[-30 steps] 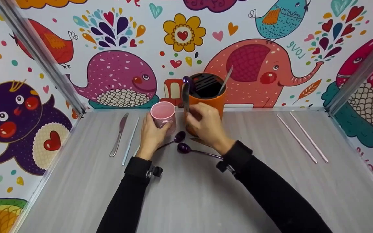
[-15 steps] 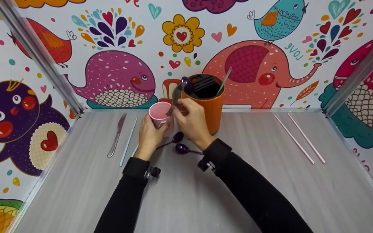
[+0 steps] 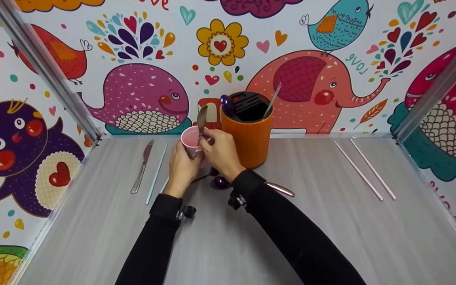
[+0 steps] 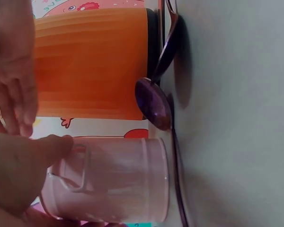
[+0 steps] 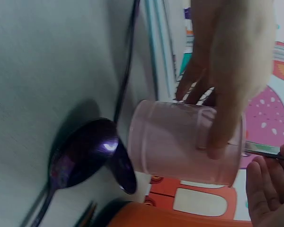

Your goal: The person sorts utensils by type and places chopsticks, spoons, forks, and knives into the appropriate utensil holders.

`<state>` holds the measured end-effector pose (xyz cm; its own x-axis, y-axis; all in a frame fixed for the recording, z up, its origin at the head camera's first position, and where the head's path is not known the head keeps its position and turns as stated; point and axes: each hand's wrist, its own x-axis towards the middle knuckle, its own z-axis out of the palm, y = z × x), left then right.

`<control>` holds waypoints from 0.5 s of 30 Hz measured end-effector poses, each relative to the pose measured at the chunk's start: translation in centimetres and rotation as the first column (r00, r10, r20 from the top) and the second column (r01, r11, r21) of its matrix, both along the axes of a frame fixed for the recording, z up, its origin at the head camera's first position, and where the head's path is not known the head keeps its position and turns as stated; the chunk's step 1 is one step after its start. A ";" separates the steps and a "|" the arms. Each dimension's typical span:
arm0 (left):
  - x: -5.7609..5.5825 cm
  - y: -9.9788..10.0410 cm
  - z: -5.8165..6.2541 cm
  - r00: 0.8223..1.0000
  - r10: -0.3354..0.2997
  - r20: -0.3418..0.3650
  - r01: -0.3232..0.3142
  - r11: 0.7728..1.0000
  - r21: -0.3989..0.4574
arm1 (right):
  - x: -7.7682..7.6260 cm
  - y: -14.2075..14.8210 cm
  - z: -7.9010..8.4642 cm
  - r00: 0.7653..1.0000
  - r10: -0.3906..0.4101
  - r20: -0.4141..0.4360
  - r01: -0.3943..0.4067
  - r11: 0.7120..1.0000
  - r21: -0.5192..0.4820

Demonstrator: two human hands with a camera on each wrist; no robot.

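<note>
My left hand (image 3: pixel 184 168) holds a pink cup (image 3: pixel 191 147) around its side, thumb by the small loop handle, in the head view. The cup stands upright on the table in front of the wall. My right hand (image 3: pixel 222 152) pinches a table knife (image 3: pixel 202 118) at the cup's mouth, its blade pointing up and its lower part at the rim. In the right wrist view a strip of the knife (image 5: pixel 261 149) shows between the fingers and the cup (image 5: pixel 184 142). Two purple spoons (image 3: pixel 221 182) (image 4: pixel 154 104) lie in front of the cup.
An orange knife holder (image 3: pixel 246 142) stands right of the cup, with a purple spoon (image 3: pixel 226 102) and a thin stick-like handle (image 3: pixel 274 101) in it. Another knife (image 3: pixel 143 166) and blue chopsticks (image 3: pixel 156 174) lie left. Pink chopsticks (image 3: pixel 358 171) lie right; a copper-coloured handle (image 3: pixel 281 189) shows beside my right sleeve.
My right hand has carried the knife left from the front of the orange holder to the pink cup's mouth. My left hand has kept its hold on the cup.
</note>
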<state>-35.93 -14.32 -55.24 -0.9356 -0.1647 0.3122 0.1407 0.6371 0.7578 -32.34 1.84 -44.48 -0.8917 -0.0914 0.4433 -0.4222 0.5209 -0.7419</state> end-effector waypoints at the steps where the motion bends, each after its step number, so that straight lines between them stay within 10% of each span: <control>1: 0.0 0.0 0.0 1.000 0.000 0.011 0.000 1.000 0.003 | -0.2 -0.1 -0.2 1.000 -0.006 0.012 0.006 1.000 0.012; 15: 0.0 0.2 0.2 0.998 0.015 0.069 -0.015 1.000 -0.007 | -0.7 -0.6 -1.1 0.993 -0.042 0.113 0.017 0.977 0.210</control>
